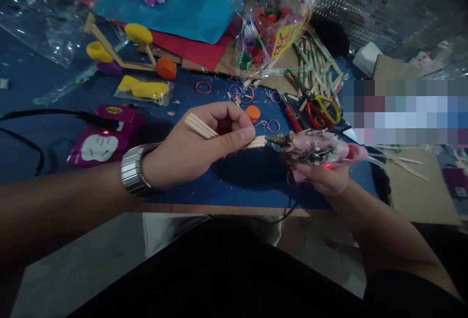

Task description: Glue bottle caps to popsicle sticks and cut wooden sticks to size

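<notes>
My left hand (pixel 208 137), with a metal watch on the wrist, is closed around several thin wooden sticks (pixel 199 127). Their other ends (pixel 260 141) stick out past my thumb and forefinger. My right hand (pixel 325 176) grips a pink hot glue gun (pixel 316 147) from below, its body crusted with dried glue. The dark nozzle of the gun points left and is at or very close to the stick ends; whether they touch is hard to tell. Clear glue sticks (pixel 398 156) extend from the back of the gun.
Scissors (pixel 321 108) and a red-handled tool (pixel 292 112) lie behind the gun. A purple power box (pixel 104 135) is at left. Farther back are a wooden frame with yellow and orange caps (pixel 122 62), bagged yellow pieces (pixel 144 89), coloured sheets (pixel 193 13) and wrapped sticks (pixel 318 64).
</notes>
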The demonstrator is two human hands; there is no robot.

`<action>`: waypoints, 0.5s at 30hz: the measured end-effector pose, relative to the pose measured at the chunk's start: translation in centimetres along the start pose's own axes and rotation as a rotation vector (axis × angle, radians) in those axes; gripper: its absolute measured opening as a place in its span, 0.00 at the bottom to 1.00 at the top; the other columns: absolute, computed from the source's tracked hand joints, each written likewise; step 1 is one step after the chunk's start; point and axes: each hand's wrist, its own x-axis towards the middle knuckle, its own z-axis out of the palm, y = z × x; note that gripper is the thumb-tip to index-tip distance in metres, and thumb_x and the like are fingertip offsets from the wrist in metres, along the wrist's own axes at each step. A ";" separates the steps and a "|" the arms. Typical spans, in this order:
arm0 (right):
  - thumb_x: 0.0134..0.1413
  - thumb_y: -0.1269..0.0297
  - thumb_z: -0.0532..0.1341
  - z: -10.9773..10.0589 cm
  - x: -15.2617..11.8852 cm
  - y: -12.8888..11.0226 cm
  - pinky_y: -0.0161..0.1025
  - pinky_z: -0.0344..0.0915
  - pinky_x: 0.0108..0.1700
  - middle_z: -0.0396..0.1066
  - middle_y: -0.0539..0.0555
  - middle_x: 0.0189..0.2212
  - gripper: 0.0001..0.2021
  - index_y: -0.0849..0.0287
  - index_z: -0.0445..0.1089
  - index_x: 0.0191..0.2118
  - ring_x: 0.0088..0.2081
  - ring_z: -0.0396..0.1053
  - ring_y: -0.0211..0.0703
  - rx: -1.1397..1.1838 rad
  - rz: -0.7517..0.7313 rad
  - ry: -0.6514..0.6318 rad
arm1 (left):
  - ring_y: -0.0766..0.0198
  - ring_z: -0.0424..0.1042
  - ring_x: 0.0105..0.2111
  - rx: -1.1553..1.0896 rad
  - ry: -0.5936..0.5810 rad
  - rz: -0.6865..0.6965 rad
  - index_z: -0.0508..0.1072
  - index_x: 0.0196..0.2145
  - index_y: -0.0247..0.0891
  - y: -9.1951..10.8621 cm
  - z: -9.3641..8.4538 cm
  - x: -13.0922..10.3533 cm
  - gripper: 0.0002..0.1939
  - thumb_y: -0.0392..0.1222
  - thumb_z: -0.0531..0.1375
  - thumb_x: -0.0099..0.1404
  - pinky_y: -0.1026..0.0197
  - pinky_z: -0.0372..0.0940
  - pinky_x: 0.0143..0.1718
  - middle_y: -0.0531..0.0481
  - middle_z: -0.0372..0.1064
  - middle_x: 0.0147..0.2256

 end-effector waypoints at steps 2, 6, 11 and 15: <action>0.64 0.58 0.73 0.0 0.0 0.0 0.26 0.65 0.17 0.85 0.49 0.44 0.17 0.39 0.84 0.58 0.21 0.67 0.30 -0.001 0.006 -0.015 | 0.70 0.66 0.26 -0.010 -0.002 0.012 0.77 0.35 0.40 -0.1 -0.1 0.0 0.18 0.53 0.77 0.65 0.67 0.60 0.24 0.53 0.71 0.30; 0.64 0.59 0.72 -0.3 -0.1 0.3 0.28 0.67 0.18 0.85 0.50 0.51 0.18 0.40 0.84 0.58 0.21 0.68 0.31 -0.004 0.005 -0.050 | 0.69 0.66 0.26 -0.010 -0.001 0.021 0.78 0.36 0.40 -0.3 -0.1 0.0 0.18 0.55 0.76 0.66 0.65 0.60 0.24 0.52 0.72 0.30; 0.64 0.60 0.72 -0.4 -0.2 0.4 0.29 0.66 0.18 0.85 0.49 0.53 0.20 0.37 0.83 0.60 0.20 0.68 0.30 -0.020 -0.023 -0.069 | 0.69 0.65 0.26 0.002 0.004 0.025 0.78 0.36 0.40 -0.4 -0.2 0.0 0.18 0.55 0.76 0.66 0.64 0.60 0.25 0.52 0.73 0.30; 0.64 0.59 0.73 0.1 -0.3 0.4 0.29 0.66 0.19 0.83 0.49 0.57 0.18 0.38 0.84 0.58 0.23 0.71 0.31 -0.036 -0.042 -0.022 | 0.69 0.66 0.27 -0.024 -0.007 0.033 0.78 0.36 0.40 -0.5 -0.2 0.0 0.17 0.54 0.76 0.67 0.65 0.60 0.25 0.52 0.73 0.31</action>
